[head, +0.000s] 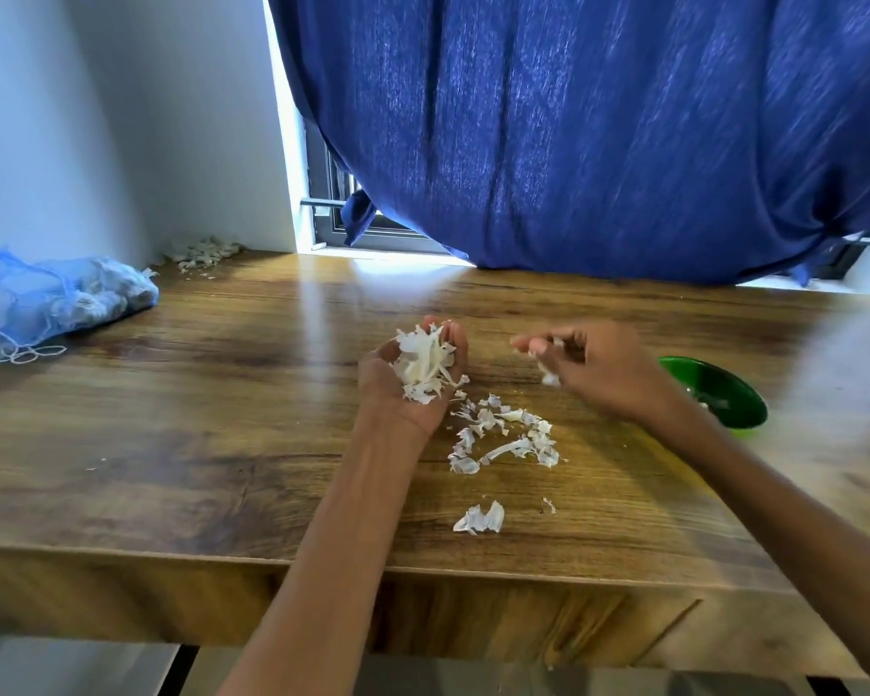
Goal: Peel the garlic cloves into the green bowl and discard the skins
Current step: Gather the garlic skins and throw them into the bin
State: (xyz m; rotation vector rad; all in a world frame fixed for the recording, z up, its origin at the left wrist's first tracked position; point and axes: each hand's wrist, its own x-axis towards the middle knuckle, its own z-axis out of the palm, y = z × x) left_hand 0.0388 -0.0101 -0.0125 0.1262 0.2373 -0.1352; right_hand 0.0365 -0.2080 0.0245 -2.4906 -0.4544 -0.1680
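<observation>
Left hand (pixel 413 379) palm up, fingers cupped round heap of garlic skins (pixel 425 366). Right hand (pixel 593 366) blurred, fingertips pinching skin scrap (pixel 549 378). Loose skins (pixel 506 439) on desk (pixel 197 419). Green bowl (pixel 719 389) right, behind right wrist.

Daylight glares on the table (pixel 322 313); right hand (pixel 588 364) motion-blurred.

No text, label, brand, number or sign can be read anywhere in the view.
</observation>
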